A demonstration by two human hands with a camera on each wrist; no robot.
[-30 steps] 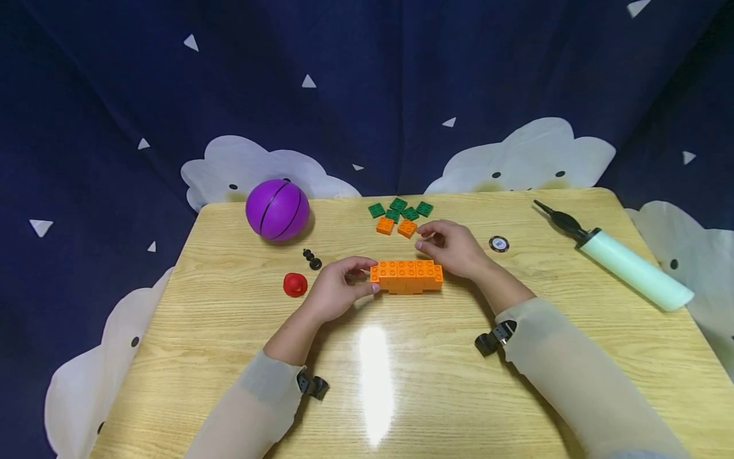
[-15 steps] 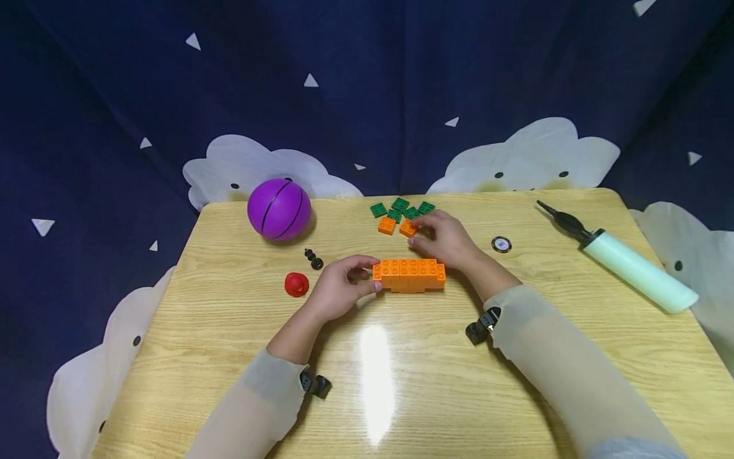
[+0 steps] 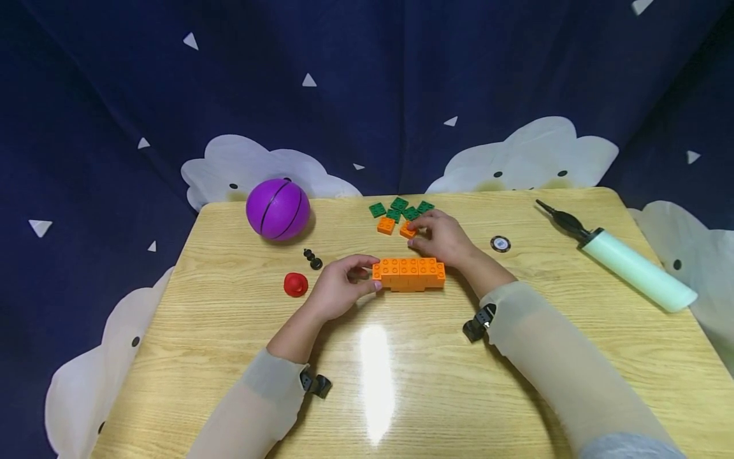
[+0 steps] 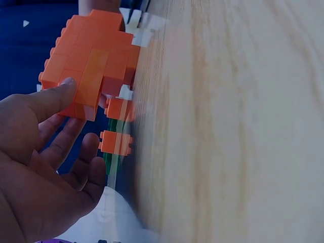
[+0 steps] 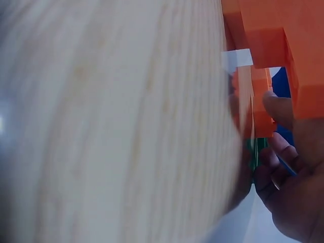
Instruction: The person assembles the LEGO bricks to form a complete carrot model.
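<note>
A long block built of orange bricks (image 3: 408, 274) stands on the table, wider at the top than at its base. My left hand (image 3: 338, 288) pinches its left end, thumb in front and fingers behind; in the left wrist view the thumb (image 4: 63, 93) lies on the block's front face. Beyond the block, my right hand (image 3: 444, 239) pinches a small orange brick (image 3: 408, 230) at its right side. A second small orange brick (image 3: 386, 225) lies just left of that one. Several flat green bricks (image 3: 399, 204) are scattered right behind them.
A purple ball (image 3: 278, 210) sits at the back left. Nearer are a black stacked-bead piece (image 3: 312, 259) and a small red hat (image 3: 295, 284). At the right lie a poker chip (image 3: 501, 243) and a hand pump (image 3: 636, 269) with a black nozzle.
My right hand has moved a little left and away from me, from beside the small orange brick to pinching it. My left hand has stayed on the block.
</note>
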